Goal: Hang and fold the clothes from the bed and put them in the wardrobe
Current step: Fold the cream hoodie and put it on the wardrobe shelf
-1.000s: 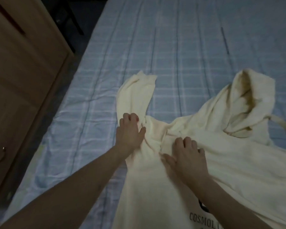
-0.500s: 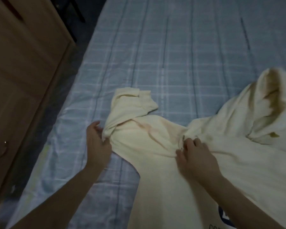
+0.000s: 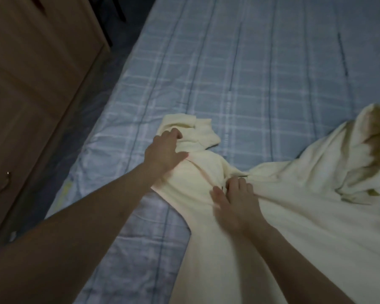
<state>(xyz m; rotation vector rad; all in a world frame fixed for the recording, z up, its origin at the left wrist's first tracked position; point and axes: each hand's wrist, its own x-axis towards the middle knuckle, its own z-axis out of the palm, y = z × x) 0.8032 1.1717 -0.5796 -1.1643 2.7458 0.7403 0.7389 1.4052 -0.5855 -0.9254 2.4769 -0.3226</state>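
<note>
— On the bed [image 3: 239,69], what is seen from the head view?
— A cream hoodie [image 3: 294,216] is spread over the blue checked sheet, its body lying towards the near right and its hood [image 3: 373,150] raised at the right edge. One sleeve [image 3: 193,137] is bunched up at the left, folded back on itself.

— How is the left hand [image 3: 165,152] placed?
— It is laid on the bunched sleeve, thumb spread; the fingers are bent over the fabric, though a firm grip cannot be told.

— And the right hand [image 3: 235,205]?
— It is pressed on the cloth near the shoulder, where the fabric is gathered; the fingertips are curled into it, so a pinch is suggested. Some blur is noted.

— What else is shown?
— A wooden wardrobe [image 3: 31,84] is seen at the left, just beside the bed, with a small metal handle [image 3: 6,183] on its door.
</note>
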